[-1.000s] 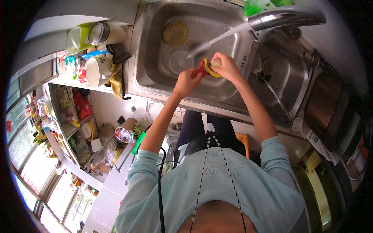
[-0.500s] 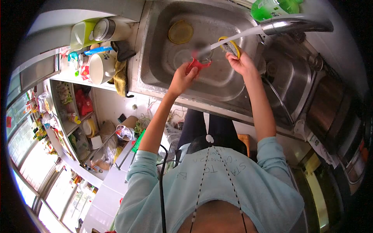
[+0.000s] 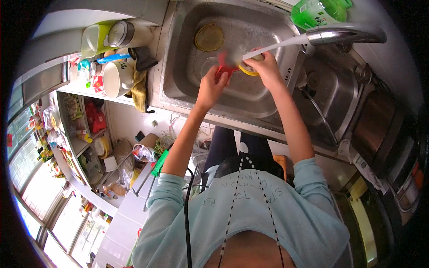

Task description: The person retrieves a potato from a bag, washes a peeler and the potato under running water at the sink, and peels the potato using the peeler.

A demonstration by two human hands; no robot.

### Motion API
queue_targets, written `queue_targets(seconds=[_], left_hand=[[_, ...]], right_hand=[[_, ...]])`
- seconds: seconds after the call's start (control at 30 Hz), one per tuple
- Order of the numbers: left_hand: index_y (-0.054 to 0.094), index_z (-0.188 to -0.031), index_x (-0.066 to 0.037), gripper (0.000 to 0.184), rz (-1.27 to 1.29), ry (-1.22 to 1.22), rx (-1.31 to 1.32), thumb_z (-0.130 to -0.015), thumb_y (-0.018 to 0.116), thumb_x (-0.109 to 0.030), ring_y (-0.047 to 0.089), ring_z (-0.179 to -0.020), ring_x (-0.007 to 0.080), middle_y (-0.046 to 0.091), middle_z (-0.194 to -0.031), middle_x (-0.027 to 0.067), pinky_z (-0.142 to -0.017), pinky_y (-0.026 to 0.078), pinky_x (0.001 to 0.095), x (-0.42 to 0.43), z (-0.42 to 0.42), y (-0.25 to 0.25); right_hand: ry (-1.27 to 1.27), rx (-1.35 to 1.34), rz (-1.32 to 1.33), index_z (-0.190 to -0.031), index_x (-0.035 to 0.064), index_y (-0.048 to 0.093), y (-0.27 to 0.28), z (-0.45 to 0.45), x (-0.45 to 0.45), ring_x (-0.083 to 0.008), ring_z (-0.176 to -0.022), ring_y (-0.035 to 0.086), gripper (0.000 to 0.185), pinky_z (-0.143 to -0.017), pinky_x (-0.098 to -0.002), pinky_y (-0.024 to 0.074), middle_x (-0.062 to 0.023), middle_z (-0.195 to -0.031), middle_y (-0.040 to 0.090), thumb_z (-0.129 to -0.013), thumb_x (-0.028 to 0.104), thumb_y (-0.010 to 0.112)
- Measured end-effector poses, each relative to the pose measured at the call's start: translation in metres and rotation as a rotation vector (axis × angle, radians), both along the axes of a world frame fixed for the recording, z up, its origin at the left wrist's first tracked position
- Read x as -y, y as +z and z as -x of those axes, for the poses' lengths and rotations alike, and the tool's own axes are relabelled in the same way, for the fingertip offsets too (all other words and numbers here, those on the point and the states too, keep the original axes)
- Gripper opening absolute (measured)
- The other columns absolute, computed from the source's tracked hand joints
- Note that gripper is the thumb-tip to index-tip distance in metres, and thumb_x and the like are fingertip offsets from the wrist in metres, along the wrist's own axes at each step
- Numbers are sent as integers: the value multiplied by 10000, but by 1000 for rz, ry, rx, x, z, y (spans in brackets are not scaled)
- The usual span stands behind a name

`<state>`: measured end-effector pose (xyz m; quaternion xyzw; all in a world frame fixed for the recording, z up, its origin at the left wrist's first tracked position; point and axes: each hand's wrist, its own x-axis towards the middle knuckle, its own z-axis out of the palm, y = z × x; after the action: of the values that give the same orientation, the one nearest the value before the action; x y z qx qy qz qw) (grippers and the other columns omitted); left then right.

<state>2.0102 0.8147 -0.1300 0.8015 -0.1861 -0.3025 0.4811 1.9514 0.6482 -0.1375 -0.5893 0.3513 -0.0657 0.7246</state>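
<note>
My left hand (image 3: 212, 87) is closed around a small red plastic object (image 3: 226, 70) over the sink; part of it is blurred and its kind is unclear. Close beside it, my right hand (image 3: 267, 70) grips a round scrubbing sponge (image 3: 248, 70) with a yellow edge and a greyish face. The sponge is against or very near the red object's right end; fingers hide much of it. A stream of water from the faucet (image 3: 346, 34) runs down onto this spot. Another round yellow-rimmed pad (image 3: 209, 37) lies flat on the bottom of the metal sink (image 3: 183, 85).
A green bottle (image 3: 319, 12) stands behind the faucet. To the right is a smaller second basin (image 3: 315, 102). On the left counter are a white mug (image 3: 117, 79), a lidded jar (image 3: 120, 35), a yellow-green container (image 3: 94, 40) and a hanging cloth (image 3: 139, 89).
My right hand has moved left and slightly down, bringing the sponge under the water to the red object. My left hand has shifted only slightly.
</note>
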Motion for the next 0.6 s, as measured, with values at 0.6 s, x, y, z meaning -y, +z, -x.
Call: queue_targets(seconds=[0.6], left_hand=[[491, -794, -3, 104, 160, -29, 106, -805, 538, -95, 484, -611, 88, 523, -638, 64, -568, 407, 239, -30, -6, -21]], right_hand=[[194, -103, -205, -918, -26, 519, -26, 26, 18, -178, -788, 567, 399, -708, -270, 447, -92, -892, 567, -608, 124, 720]])
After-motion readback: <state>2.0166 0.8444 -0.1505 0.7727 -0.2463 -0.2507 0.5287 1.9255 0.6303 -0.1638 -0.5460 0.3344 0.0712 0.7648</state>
